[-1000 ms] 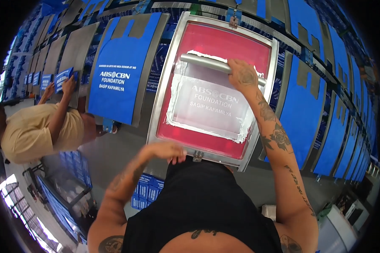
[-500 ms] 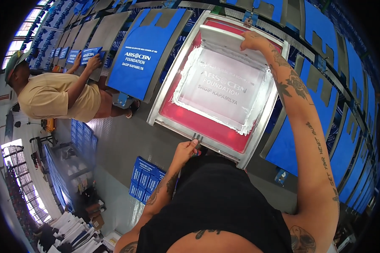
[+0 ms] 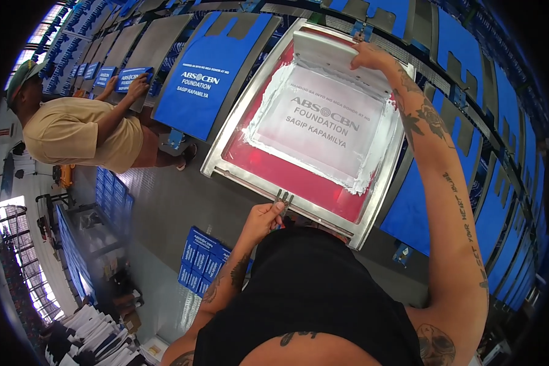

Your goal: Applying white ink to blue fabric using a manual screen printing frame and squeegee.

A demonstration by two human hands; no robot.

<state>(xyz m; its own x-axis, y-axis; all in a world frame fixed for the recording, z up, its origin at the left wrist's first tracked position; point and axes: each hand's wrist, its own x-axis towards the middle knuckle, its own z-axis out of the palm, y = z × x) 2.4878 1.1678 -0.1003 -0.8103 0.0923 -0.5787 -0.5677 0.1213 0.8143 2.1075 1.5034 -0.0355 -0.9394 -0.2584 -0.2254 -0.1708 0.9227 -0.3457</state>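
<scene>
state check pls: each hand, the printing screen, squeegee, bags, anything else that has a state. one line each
left hand: shut on the metal handle at the screen's near edge
right hand: gripping the squeegee
squeegee: at the screen's far end, tilted
screen frame: lying over the table, white ink spread round the lettering
blue bag: flat on its board, printed
co-worker's hand: pressing on a folded blue bag
stack of blue bags: piled below, folded

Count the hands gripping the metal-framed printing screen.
2. The left hand grips the small metal handle at the near edge of the printing screen. The right hand holds the squeegee at its far end.
</scene>
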